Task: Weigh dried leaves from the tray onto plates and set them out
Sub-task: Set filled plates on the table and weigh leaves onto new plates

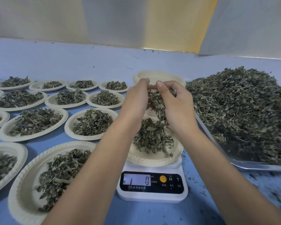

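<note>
Head view

1. Step in hand, as we judge it: portioning leaves onto the plate on the scale. Many plates are already filled, and much remains on the tray.
2. Left hand [136, 96] and right hand [177, 108]: raised together above the scale, fingers curled inward. Both grasp one clump of dried grey-green leaves [157, 101] between them, the right hand holding the larger share.
3. Round cream paper plate [146, 157]: sits on the scale, directly beneath the clump. It carries a loose mound of dried leaves [152, 137], and strands hang from the clump down toward that mound.
4. White digital kitchen scale with black panel [152, 194]: its display [137, 179] shows 0, although leaves lie on the plate.
5. Flat silver metal tray [253, 164]: just to the right of the scale, bearing a large heap of dried leaves [242, 103].
6. Stack of empty cream plates [159, 75]: behind the hands.
7. Rows of filled cream plates [34, 124]: set out to the left on the blue table [144, 213].
8. Next move, in our judgement: loosen the fingers a little at a time so that leaves drop onto the plate, and watch the display for a settled reading.
</note>
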Demonstrator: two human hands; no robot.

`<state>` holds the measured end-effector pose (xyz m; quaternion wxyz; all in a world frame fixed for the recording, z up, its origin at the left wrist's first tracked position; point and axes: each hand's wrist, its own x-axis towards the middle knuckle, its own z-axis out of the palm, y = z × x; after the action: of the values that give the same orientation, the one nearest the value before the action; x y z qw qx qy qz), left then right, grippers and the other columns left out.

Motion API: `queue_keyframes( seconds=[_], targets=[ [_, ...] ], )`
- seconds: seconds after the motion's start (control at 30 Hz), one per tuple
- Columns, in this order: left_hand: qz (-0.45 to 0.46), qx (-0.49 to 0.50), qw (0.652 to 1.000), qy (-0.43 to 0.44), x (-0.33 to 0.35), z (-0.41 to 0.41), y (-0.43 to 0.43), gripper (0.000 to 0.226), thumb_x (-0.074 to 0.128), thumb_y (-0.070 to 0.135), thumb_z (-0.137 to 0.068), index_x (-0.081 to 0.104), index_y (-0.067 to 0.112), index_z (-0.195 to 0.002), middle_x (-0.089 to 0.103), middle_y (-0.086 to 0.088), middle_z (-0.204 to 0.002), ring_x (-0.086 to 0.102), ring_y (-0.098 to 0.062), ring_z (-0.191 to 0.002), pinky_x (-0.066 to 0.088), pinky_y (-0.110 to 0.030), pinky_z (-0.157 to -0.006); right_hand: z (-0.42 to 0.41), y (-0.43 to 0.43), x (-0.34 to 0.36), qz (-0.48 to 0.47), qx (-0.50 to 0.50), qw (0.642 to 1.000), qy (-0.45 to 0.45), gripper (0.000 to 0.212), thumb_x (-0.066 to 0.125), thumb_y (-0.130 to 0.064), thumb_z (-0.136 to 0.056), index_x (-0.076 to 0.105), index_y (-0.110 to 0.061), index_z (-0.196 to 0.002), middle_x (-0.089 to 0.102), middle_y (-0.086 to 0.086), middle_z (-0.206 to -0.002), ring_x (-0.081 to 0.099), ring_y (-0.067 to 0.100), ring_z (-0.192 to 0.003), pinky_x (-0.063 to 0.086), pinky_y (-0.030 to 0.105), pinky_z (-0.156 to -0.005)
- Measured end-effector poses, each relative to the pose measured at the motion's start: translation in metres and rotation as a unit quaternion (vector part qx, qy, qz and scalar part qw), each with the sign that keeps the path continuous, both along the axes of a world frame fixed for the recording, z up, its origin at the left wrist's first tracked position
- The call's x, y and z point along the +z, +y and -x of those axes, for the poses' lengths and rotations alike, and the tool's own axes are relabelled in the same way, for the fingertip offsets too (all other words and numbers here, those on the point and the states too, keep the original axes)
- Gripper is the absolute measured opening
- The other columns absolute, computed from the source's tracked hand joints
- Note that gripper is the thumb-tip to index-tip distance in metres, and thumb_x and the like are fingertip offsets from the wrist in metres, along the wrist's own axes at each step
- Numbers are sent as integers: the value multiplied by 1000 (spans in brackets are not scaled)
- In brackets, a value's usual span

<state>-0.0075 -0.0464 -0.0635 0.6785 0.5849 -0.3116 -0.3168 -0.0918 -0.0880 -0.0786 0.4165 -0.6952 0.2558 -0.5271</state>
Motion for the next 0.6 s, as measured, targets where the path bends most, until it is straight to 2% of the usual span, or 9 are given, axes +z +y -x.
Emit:
queue_keyframes(
  seconds=[0.07,0.13,0.17,0.23,0.3,0.33,0.4,0.47,0.6],
  targets=[
    [0,-17,1000,11,2,6,1,42,41,47,-94,61,20,-118,60,-3,-122,55,-21,-116,42,-43,-102,-2,3,3,-6,-1,1000,-26,17,56,-26,-95,65,-22,-81,64,-13,-81,54,-12,-69,37,2,-63],
    [21,-36,998,36,3,11,0,47,40,51,-94,57,21,-126,59,-3,-129,54,-18,-120,41,-43,-105,-7,6,7,-7,-8,999,-50,17,57,-25,-95,62,-24,-79,62,-15,-77,53,-12,-67,38,3,-63],
    [35,-41,997,56,3,13,-2,43,40,52,-94,61,23,-118,63,0,-123,57,-15,-116,42,-41,-103,-10,7,10,-4,-13,998,-60,18,57,-24,-95,62,-24,-78,62,-15,-77,54,-10,-68,40,6,-65],
    [64,-47,989,121,3,17,-2,36,44,51,-93,68,25,-91,71,7,-92,64,-9,-97,49,-34,-92,-17,9,12,-1,-22,998,-62,17,57,-24,-95,62,-24,-78,65,-8,-81,60,0,-78,47,19,-74],
    [90,-57,973,203,4,18,-2,37,46,48,-94,64,23,-74,67,8,-67,65,-8,-79,51,-28,-78,-22,11,10,-2,-23,999,-47,16,55,-25,-95,61,-23,-80,66,4,-93,62,15,-88,50,35,-84],
    [97,-59,966,232,3,17,-2,37,46,45,-95,63,21,-72,65,7,-64,64,-8,-74,51,-27,-74,-24,11,9,5,-26,999,-37,16,54,-25,-96,61,-22,-81,65,7,-96,61,17,-90,49,36,-85],
    [95,-57,957,269,4,17,0,37,44,41,-97,59,20,-70,63,4,-64,63,-9,-66,51,-24,-67,-26,12,6,23,-39,999,-11,18,52,-26,-97,60,-22,-82,60,2,-95,58,13,-89,47,30,-82],
    [84,-52,954,283,3,16,0,37,41,40,-98,57,18,-71,63,1,-70,62,-10,-63,49,-22,-63,-26,14,3,31,-50,998,11,19,50,-27,-98,59,-24,-81,55,-5,-92,55,14,-95,43,27,-82],
    [59,-41,955,288,1,18,-2,32,41,42,-98,58,16,-92,67,-9,-107,63,-18,-89,49,-27,-79,-24,16,2,28,-59,997,29,19,47,-26,-99,57,-23,-83,48,-11,-91,51,21,-104,42,35,-92]
  ],
)
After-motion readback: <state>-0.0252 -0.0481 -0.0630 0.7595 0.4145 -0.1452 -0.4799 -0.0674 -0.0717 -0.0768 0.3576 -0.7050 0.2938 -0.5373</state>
